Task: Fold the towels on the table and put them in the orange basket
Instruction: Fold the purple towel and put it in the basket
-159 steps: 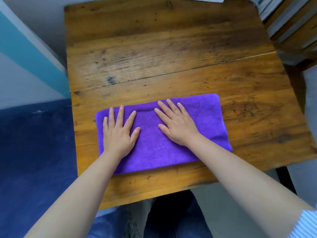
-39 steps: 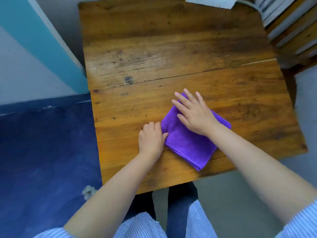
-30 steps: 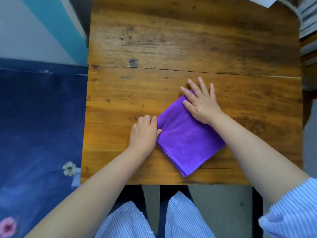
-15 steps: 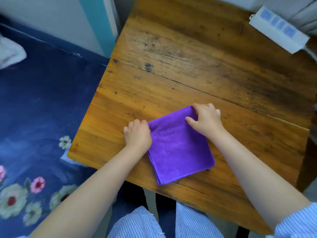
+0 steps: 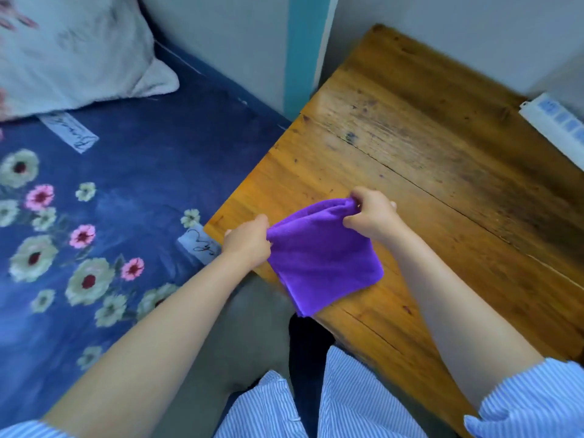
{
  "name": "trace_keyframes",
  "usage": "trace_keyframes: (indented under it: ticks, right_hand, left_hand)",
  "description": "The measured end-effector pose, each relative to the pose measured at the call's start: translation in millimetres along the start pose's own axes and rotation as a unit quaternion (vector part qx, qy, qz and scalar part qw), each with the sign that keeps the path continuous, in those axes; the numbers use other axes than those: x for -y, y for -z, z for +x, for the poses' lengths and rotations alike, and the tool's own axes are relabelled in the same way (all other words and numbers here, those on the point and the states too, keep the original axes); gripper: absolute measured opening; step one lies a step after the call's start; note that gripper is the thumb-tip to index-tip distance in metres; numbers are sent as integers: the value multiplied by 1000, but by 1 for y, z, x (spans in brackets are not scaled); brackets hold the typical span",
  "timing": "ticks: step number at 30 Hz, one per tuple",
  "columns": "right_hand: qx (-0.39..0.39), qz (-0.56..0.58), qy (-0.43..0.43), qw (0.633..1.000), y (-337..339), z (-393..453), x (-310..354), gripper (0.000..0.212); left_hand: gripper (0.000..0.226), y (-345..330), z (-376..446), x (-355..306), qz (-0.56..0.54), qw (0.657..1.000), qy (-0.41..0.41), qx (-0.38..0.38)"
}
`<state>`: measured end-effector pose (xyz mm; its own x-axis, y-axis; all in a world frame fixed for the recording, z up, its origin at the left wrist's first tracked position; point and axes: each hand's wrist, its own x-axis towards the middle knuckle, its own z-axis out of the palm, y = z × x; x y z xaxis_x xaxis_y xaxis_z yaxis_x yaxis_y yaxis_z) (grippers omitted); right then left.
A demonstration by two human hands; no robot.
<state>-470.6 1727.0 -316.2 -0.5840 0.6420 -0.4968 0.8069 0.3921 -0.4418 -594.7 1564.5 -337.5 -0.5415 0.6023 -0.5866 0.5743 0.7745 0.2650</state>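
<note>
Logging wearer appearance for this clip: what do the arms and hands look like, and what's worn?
Both forearms are bare, with blue-and-white striped sleeves pushed up near the elbows. The left hand and right hand wear no gloves; no rings or watch show.

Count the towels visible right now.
1. A folded purple towel, held up over the wooden table's near-left corner, gripped by the left hand and right hand. No others visible; the orange basket is out of view.
</note>
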Motion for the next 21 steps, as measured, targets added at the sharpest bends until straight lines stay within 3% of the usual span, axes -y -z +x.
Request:
trace_keyframes:
  ticks: [2, 8, 13, 16, 21]
  right_hand:
    - [1, -10, 67, 998, -13, -19, 37, 12]
    - [18, -10, 253, 967, -64, -92, 140, 27]
    - [-1, 17, 364, 931, -115, -159, 225, 29]
    - [6, 42, 416, 908, -134, -195, 270, 31]
    - [90, 68, 459, 881, -163, -249, 331, 34]
  left_hand:
    - [8, 12, -31, 41, -37, 998, 11, -55]
    - [17, 42, -130, 156, -70, 974, 59, -206]
    - [24, 64, -230, 246, -104, 924, 104, -352]
    - [23, 70, -282, 290, -126, 898, 127, -402]
    - [20, 64, -358, 346, -155, 872, 184, -427]
